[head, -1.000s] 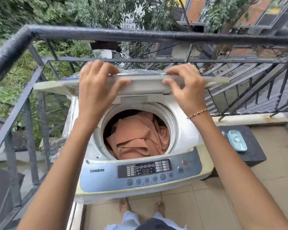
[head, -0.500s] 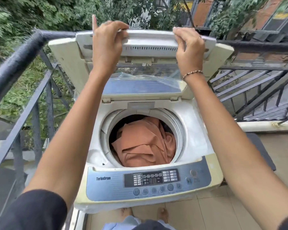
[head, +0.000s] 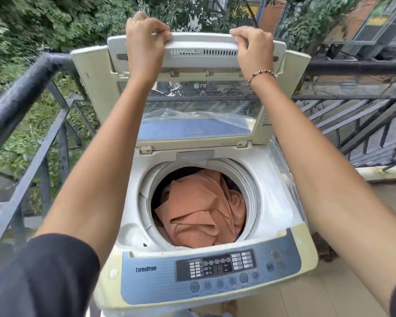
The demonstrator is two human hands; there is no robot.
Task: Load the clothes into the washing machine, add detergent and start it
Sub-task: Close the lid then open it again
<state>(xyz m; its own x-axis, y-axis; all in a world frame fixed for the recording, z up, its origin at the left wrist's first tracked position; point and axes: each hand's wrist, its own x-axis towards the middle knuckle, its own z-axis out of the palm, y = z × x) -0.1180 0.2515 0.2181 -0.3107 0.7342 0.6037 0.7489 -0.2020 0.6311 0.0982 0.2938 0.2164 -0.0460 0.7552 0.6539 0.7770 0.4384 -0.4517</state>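
I see the left hand point(head: 146, 42) and right hand point(head: 255, 50), fingers point(head: 161, 34) clamped on the raised lid point(head: 201, 54) at twelve o'clock, orange cloth point(head: 201, 213) in the drum point(head: 249, 191).

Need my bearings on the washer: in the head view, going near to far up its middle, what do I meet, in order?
Control panel → orange cloth in the drum → raised lid, its top edge gripped by the left hand and right hand → trees beyond.
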